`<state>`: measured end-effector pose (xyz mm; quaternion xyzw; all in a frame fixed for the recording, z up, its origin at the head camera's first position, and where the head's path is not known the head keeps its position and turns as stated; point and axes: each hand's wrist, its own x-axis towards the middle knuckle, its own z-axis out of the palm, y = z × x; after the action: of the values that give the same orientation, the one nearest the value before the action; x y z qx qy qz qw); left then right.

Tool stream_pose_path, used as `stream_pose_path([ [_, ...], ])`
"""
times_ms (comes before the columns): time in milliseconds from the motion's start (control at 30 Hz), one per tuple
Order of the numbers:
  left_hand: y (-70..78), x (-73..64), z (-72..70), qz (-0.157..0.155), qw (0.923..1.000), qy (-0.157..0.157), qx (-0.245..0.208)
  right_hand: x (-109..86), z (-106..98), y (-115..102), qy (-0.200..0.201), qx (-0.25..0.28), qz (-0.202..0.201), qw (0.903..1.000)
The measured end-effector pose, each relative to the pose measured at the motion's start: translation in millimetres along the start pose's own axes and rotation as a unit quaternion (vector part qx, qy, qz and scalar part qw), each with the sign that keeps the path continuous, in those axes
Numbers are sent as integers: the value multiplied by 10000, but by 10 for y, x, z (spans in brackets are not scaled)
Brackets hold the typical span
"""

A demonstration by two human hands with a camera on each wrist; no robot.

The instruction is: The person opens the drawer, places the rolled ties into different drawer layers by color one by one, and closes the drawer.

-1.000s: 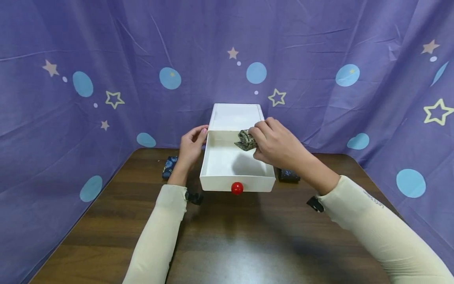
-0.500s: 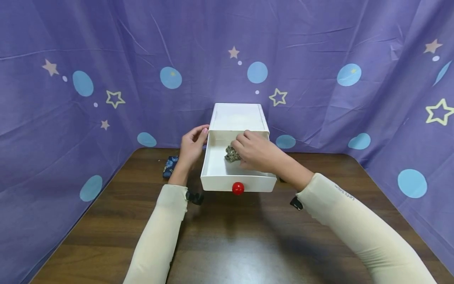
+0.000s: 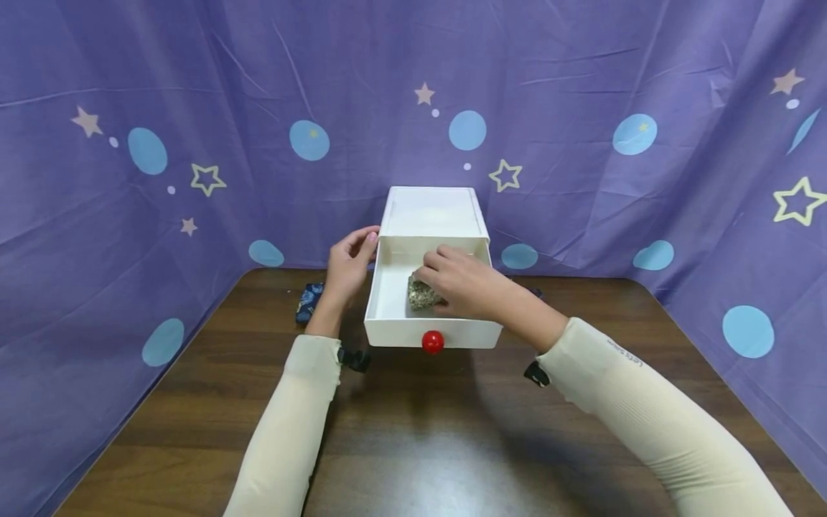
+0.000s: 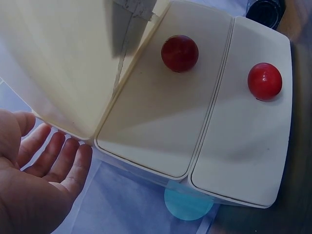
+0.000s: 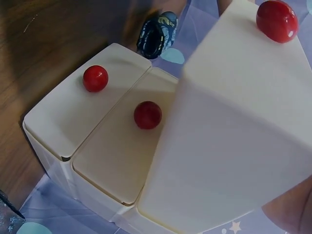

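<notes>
A white cabinet [image 3: 433, 212] stands at the back of the table with its top drawer [image 3: 390, 332] pulled out. Inside that drawer, my right hand [image 3: 466, 287] pinches a small folded cloth [image 3: 421, 295] with a green-grey speckled pattern, its right part hidden by the fingers. The cloth appears low, near the drawer floor. My left hand [image 3: 349, 267] is at the cabinet's left side, fingertips at its edge. In the left wrist view the left hand's fingers [image 4: 61, 161] are relaxed and spread beside the drawer, holding nothing.
Two lower drawers with red knobs [image 4: 180, 53] are closed. A red knob [image 3: 433, 342] sticks out from the top drawer's front. A dark blue patterned bundle [image 3: 309, 302] lies left of the cabinet; another dark bundle [image 3: 535, 292] at the right is mostly hidden. A purple curtain [image 3: 549, 86] hangs behind.
My right hand has moved left and down into the open drawer, bringing the speckled cloth lower and nearer the drawer's front. My left hand has stayed in place.
</notes>
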<state>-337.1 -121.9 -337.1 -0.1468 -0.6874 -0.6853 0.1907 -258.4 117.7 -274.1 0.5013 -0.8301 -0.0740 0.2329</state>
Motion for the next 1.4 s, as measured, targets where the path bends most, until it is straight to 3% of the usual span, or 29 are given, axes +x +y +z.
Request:
stream_pose_path([
  [267, 8, 3, 1, -74, 10000, 14, 13, 12, -39, 25, -43, 589, 245, 9980],
  [567, -8, -2, -5, -82, 9999, -5, 60, -6, -146, 21, 667, 899, 185, 9935],
  [900, -36, -11, -8, -32, 10000, 19, 84, -47, -220, -135, 1665, 532, -563, 9830],
  [1167, -27, -2, -12, -12, 10000, -24, 13, -116, -186, -340, 2479, -334, -1167, 9611],
  [1400, 4, -3, -9, 2, 10000, -30, 27, -190, -89, -472, 2634, -1093, -1620, 9447],
])
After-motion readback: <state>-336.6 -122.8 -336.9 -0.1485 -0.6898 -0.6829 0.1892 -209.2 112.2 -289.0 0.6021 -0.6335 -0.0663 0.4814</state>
